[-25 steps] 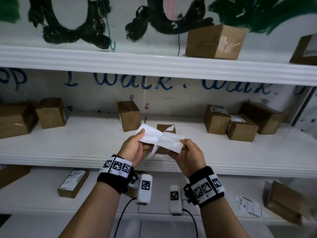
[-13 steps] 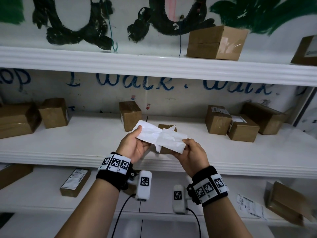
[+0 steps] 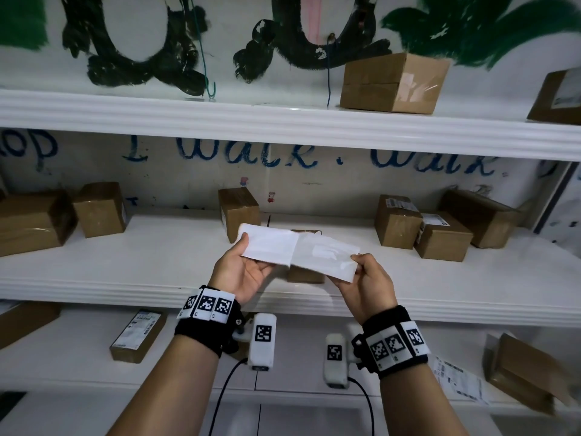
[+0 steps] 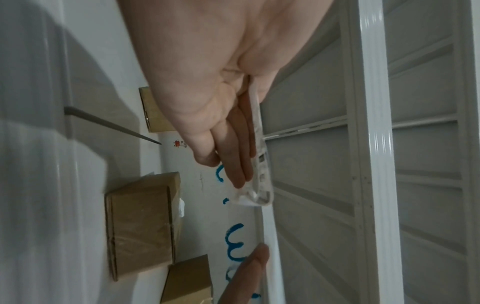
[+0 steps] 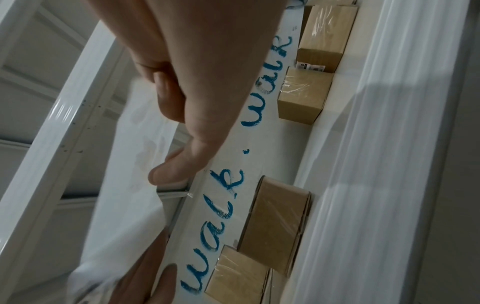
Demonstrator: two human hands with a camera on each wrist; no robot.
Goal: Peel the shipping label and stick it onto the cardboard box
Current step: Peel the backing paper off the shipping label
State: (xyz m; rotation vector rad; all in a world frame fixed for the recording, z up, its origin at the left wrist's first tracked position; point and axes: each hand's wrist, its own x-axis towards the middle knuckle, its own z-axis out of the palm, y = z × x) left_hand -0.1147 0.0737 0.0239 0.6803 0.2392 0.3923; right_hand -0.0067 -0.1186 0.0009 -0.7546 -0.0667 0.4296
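I hold a white shipping label [image 3: 270,247] and its glossy backing sheet [image 3: 327,256] in front of the middle shelf. The two sheets still meet along a seam in the middle. My left hand [image 3: 246,251] pinches the label's left end, thumb on top and fingers beneath; in the left wrist view the fingers [image 4: 239,156] lie along the label's edge [image 4: 261,174]. My right hand [image 3: 356,264] pinches the backing's right corner; the right wrist view shows thumb and finger [image 5: 168,168] on the translucent backing sheet [image 5: 130,205]. A small cardboard box [image 3: 305,273] stands on the shelf behind the sheets, mostly hidden.
Several cardboard boxes stand on the middle shelf [image 3: 157,259]: one at the centre back [image 3: 239,212], two left [image 3: 100,209], three right [image 3: 443,236]. Another box [image 3: 393,81] sits on the top shelf. The lower shelf holds a labelled box [image 3: 138,336] and a loose label sheet [image 3: 456,379].
My hands have drawn apart, left going left and right going right. The crumpled sheets have spread out flat, with more of the label separated from the backing.
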